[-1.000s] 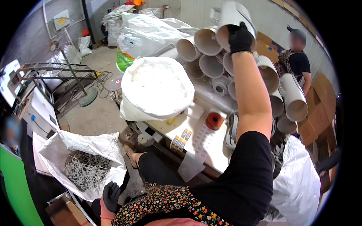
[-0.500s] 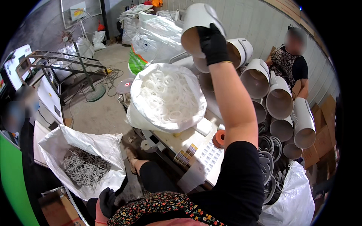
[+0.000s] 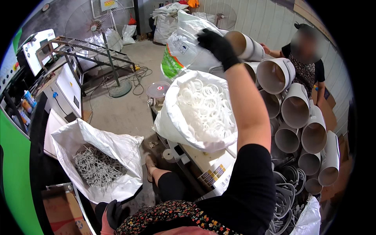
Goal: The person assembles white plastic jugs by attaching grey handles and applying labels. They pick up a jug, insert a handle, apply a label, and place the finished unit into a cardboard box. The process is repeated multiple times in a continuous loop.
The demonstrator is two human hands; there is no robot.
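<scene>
Head view: right hand [image 3: 215, 45], black-gloved, fingers extended, grip released, just beside the mouth of one pale cylindrical container [image 3: 250, 47], which lies on its side at the upper left of a stack of like containers [image 3: 296, 106]; contact cannot be told. Co-worker's hand [image 3: 266, 49], near that container's far end. Left hand [image 3: 114, 214], black-gloved, low by the lap, fingers bent, grip contents cannot be told. Open white sack of translucent rings [image 3: 172, 127], on the desk [image 3: 200, 156]. Second white sack, holding thin grey rods [image 3: 96, 166], left.
</scene>
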